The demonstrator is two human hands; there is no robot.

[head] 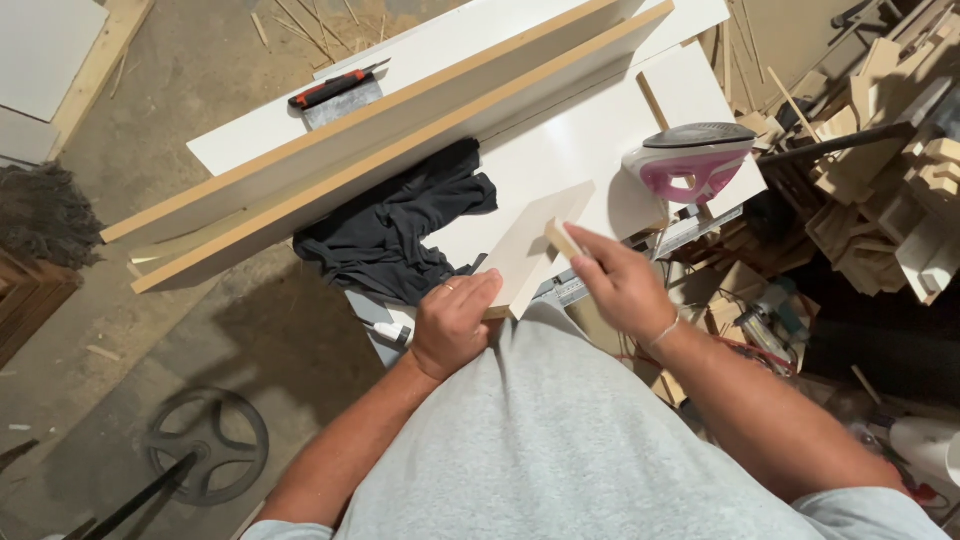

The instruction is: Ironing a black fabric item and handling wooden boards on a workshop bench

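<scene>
A white surface (600, 130) carries two long white boards (380, 150) stood on edge side by side, their raw brown edges up, running corner to corner. Behind them lies a scraper (335, 92) with a red-and-black handle. In front – a crumpled dark cloth (395, 235), and near the right edge a pink-and-white clothes iron (690, 160). A small pale panel (535, 245) rests at the near edge.
</scene>
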